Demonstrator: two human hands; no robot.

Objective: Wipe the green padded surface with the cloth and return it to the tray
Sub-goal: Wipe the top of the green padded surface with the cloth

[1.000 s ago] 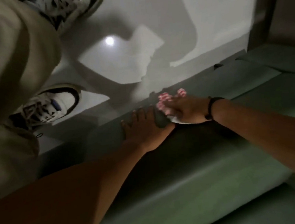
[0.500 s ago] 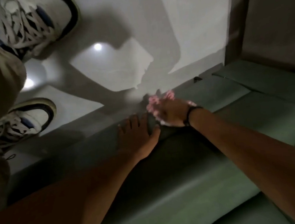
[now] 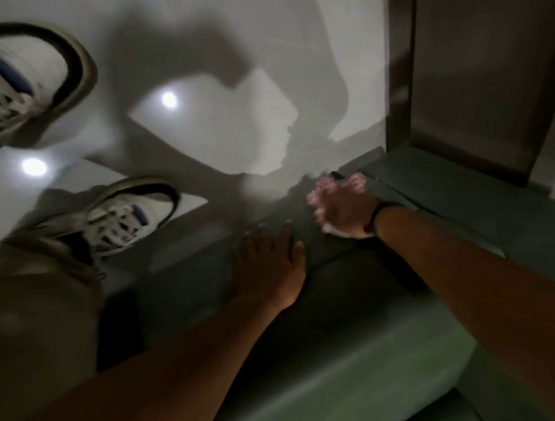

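The green padded surface (image 3: 366, 353) runs from lower centre up to the right, dim and in shadow. My right hand (image 3: 346, 209) presses a pink and white cloth (image 3: 326, 187) against the pad's far edge, fingers curled over it, a black band on the wrist. My left hand (image 3: 267, 268) lies flat on the pad just left of the right hand, fingers spread, holding nothing. No tray is in view.
Beyond the pad's edge lies a glossy white floor (image 3: 223, 64) with two light reflections. My two white sneakers (image 3: 115, 217) stand at the left, beige trouser legs beside them. A brownish upright panel (image 3: 484, 58) rises at the upper right, with a second green cushion (image 3: 470, 200) below it.
The view has swung so the shoes sit further right and lower. My right hand with the cloth has slid a little to the right along the pad's edge, away from the left hand.
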